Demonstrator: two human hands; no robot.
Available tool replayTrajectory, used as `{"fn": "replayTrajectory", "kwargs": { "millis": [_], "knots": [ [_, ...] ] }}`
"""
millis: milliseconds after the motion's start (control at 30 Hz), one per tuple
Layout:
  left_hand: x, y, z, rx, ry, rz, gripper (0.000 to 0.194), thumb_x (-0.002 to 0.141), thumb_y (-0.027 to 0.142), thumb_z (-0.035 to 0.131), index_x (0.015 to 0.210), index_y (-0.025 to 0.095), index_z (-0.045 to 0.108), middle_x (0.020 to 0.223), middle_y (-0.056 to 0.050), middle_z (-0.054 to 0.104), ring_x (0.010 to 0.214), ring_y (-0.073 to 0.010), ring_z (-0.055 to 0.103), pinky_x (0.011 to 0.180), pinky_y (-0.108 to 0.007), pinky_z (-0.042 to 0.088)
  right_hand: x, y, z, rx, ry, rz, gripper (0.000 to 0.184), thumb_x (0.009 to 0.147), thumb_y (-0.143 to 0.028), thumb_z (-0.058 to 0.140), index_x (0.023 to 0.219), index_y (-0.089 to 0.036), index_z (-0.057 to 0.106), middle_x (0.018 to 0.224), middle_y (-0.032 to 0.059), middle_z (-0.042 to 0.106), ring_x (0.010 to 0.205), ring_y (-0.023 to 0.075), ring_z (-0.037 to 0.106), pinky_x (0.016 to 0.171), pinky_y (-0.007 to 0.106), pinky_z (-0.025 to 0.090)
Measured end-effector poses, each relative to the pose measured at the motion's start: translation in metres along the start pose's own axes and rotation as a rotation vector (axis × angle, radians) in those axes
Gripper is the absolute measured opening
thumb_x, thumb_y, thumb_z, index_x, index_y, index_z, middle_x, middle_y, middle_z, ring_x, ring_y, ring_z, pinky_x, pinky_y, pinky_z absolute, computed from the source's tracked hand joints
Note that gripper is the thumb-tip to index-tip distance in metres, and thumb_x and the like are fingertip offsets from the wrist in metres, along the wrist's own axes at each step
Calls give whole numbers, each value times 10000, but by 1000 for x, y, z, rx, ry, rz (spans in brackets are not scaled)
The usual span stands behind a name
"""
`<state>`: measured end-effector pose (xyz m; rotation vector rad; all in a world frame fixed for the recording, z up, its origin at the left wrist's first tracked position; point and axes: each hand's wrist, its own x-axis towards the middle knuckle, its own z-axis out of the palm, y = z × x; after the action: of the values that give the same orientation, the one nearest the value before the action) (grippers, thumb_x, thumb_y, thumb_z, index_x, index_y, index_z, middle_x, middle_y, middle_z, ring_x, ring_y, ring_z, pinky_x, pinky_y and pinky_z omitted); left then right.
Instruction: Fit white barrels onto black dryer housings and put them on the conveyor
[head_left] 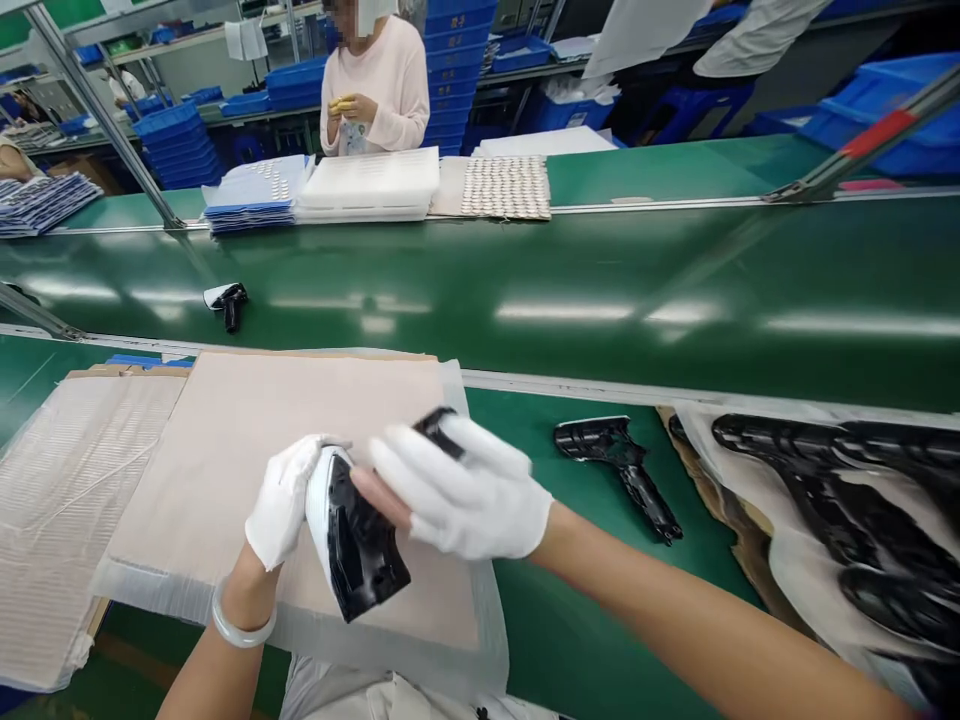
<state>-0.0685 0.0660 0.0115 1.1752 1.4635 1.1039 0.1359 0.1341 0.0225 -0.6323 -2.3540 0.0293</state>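
Note:
My left hand (283, 500), in a white cotton glove, grips a glossy black plastic housing (356, 540) with a white outer side, possibly half of a hair dryer shell. My right hand (457, 490), also gloved, lies close beside it, its fingers over a narrow black plastic piece (437, 430) whose lower part they hide. I cannot tell if that piece joins the housing. Both hands are above a beige foam-covered board (270, 430). A loose black housing (619, 470) lies on the green bench to my right.
A large sheet (817, 520) with several black housings lies at right. A ribbed plastic sheet (67, 510) is at left. Beyond a raised rail runs a green conveyor belt (600, 290) carrying a small black-and-white part (227, 305). Further back, a co-worker (373, 90) handles a yellow item among blue crates (176, 145).

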Motion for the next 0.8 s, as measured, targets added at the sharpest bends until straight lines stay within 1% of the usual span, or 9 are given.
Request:
{"fn": "replayTrajectory", "kwargs": {
  "millis": [100, 200, 267, 333, 433, 533, 600, 700, 800],
  "knots": [
    [7, -13, -8, 32, 9, -56, 526, 897, 619, 480, 794, 163, 721, 746, -78, 711, 585, -177, 611, 552, -302, 509, 20, 42, 8, -21, -82, -111, 237, 903, -168, 565, 1111, -271, 616, 885, 11, 689, 817, 184, 634, 795, 362, 534],
    [6, -25, -29, 74, 73, -108, 526, 860, 639, 532, 912, 150, 720, 735, -64, 696, 484, -132, 520, 450, -270, 422, 30, 122, 30, 19, -165, 405, 373, 811, -236, 727, 1154, -149, 609, 994, 95, 707, 838, 225, 650, 726, 355, 537],
    [3, -36, -53, 171, 195, -203, 544, 842, 634, 557, 1020, 143, 708, 792, -80, 716, 584, -171, 608, 526, -293, 486, 34, 183, 42, 95, -255, 710, 397, 855, -303, 704, 1190, -114, 605, 1024, 81, 705, 828, 183, 654, 742, 306, 531],
    [-1, -49, -84, 333, 355, -325, 548, 817, 619, 560, 1071, 154, 699, 972, -124, 743, 880, -280, 698, 774, -406, 564, 38, 239, 50, 84, -308, 813, 339, 962, -356, 566, 1132, -70, 631, 993, 54, 684, 818, 147, 653, 769, 278, 528],
    [-11, -65, -129, 532, 546, -399, 447, 851, 551, 505, 1085, 212, 679, 1246, -116, 693, 1264, -353, 577, 1099, -527, 422, 42, 295, 61, 63, -404, 858, 382, 1025, -412, 465, 1096, -83, 647, 1050, 36, 642, 881, 147, 660, 814, 305, 555],
    [-22, -74, -158, 649, 654, -557, 470, 853, 592, 503, 1144, 253, 649, 1295, -90, 670, 1255, -370, 592, 1132, -567, 392, 43, 318, 77, 56, -444, 829, 409, 1041, -418, 418, 1136, -83, 633, 1112, 54, 623, 917, 135, 655, 843, 314, 557],
    [-27, -80, -164, 759, 625, -586, 533, 852, 622, 486, 1183, 230, 631, 1355, -115, 625, 1285, -385, 565, 1137, -585, 383, 44, 320, 90, 43, -441, 800, 403, 1036, -408, 431, 1042, -75, 658, 1005, 34, 644, 815, 100, 653, 793, 278, 555],
    [-26, -92, -159, 998, 500, -456, 628, 852, 615, 450, 1273, 171, 590, 1451, -173, 530, 1382, -412, 457, 1127, -613, 376, 48, 313, 101, -9, -390, 777, 415, 989, -414, 506, 837, -69, 681, 835, 21, 671, 686, 79, 638, 724, 243, 514],
    [-23, -105, -150, 1126, 440, -323, 659, 849, 572, 434, 1349, 157, 547, 1512, -199, 458, 1439, -412, 375, 1124, -610, 367, 49, 288, 97, -82, -288, 749, 376, 920, -412, 580, 901, -56, 697, 983, 112, 714, 820, 129, 672, 759, 263, 486]
  ]
}}
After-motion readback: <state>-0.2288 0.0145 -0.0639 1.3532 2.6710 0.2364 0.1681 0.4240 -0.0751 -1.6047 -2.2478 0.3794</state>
